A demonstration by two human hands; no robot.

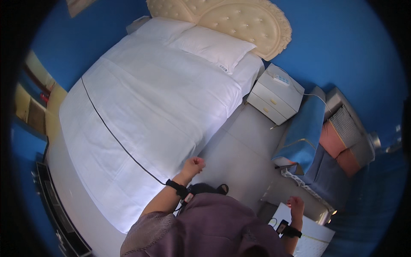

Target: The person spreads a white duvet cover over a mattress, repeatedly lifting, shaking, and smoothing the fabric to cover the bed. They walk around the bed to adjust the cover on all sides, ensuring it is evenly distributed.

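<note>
My left hand is beside the lower edge of a bed made up with a white cover. Its fingers are loosely curled, and no object shows in it. A black strap is round that wrist, and a thin black cable runs from there across the cover. My right hand hangs above the end of a white table, fingers curled; whether it holds anything cannot be seen. It wears a black wrist strap too. Two white pillows lie at the bed's head.
A white nightstand with a power strip stands beside the bed. To the right are a blue cloth and a grey sofa with cushions. Grey floor lies between bed and sofa. A tufted headboard stands against the wall.
</note>
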